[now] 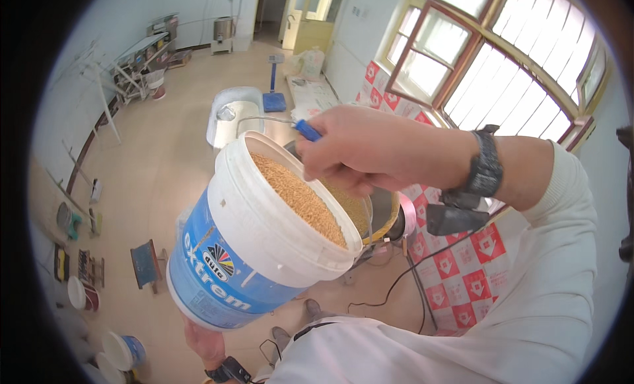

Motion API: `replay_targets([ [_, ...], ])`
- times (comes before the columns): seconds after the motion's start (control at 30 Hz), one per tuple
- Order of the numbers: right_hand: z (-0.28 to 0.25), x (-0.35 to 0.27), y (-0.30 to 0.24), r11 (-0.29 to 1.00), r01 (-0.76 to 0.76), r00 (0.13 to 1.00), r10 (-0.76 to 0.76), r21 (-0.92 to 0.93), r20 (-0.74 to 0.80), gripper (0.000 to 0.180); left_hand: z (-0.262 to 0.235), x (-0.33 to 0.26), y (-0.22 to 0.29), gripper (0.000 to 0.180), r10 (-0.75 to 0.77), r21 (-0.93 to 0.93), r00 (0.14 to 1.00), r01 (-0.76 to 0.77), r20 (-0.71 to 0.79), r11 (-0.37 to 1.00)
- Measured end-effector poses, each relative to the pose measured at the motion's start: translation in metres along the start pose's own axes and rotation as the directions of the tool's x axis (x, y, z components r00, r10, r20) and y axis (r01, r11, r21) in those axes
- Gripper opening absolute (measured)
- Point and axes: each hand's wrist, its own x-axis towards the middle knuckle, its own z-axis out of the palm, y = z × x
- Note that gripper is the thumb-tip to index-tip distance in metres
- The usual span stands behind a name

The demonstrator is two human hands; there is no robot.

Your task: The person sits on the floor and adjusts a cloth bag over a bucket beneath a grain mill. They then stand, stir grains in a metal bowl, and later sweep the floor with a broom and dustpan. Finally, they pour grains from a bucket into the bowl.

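A white and blue plastic bucket [221, 248] hangs tilted in front of me, its mouth turned toward the upper right. Golden-brown grain [297, 197] fills it close to the rim. My right hand [353, 146] is closed round the blue grip [308, 131] of the bucket's wire handle. At the bucket's base, my left hand [205, 343] bears it from below, with its fingers mostly hidden underneath. Just behind the bucket, partly covered by it and my right hand, is a round yellow-rimmed vessel [385, 233] with similar grain inside.
A pale tub [218, 129] of white material, with a metal scoop [226, 112] in it, stands ahead beside a blue platform scale [274, 102]. A small stool [145, 265] is at left. A black cable [389, 297] trails across the floor at right, below an open window casement [432, 53].
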Motion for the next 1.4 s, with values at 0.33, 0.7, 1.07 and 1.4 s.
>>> replay_targets([
  [0.33, -0.097, 0.044, 0.098, 0.916, 0.35, 0.927, -0.369, 0.198, 0.066, 0.021, 0.17, 0.024, 0.043, 0.061, 0.289, 0.728, 0.926, 0.024, 0.242, -0.685],
  [0.7, 0.004, 0.035, 0.231, 0.776, 0.515, 0.851, -0.413, 0.365, -0.323, 0.054, 0.211, 0.047, 0.053, 0.062, 0.135, 0.919, 0.955, -0.204, 0.262, -0.338],
  [1.07, -0.007, 0.059, 0.277, 0.699, 0.634, 0.717, -0.371, 0.33, -0.591, 0.05, 0.299, 0.067, 0.051, 0.033, -0.056, 0.007, 0.912, -0.064, 0.407, -0.998],
  [1.4, -0.009, 0.074, 0.297, 0.558, 0.641, 0.726, -0.218, 0.527, -0.652, 0.05, 0.281, 0.135, 0.096, 0.059, 0.108, 0.968, 0.986, -0.145, 0.125, 0.203],
])
